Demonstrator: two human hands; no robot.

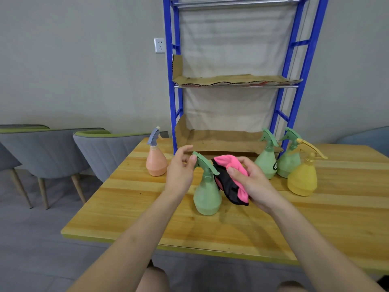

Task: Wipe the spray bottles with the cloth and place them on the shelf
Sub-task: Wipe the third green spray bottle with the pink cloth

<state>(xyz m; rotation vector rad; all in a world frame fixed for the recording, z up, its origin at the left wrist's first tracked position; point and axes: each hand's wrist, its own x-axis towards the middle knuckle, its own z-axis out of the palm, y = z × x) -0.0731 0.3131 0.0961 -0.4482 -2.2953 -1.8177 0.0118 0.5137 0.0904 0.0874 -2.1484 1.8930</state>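
A green spray bottle (207, 194) stands upright on the wooden table (147, 218) in front of me. My left hand (181, 171) pinches the front of its trigger head. My right hand (252, 184) grips a bunched pink and black cloth (229, 180) held against the bottle's right side, by its neck. An orange bottle with a grey head (156, 161) stands to the left. Two more green bottles (266, 163) (289, 163) and a yellow bottle (303, 180) stand to the right. The blue-framed shelf (233, 81) rises behind them, its boards lined with cardboard and holding no bottles.
Grey chairs (94, 148) stand left of the table, near the grey wall. A wall socket (159, 45) sits left of the shelf frame. The table's front edge (189, 247) runs just above my knees.
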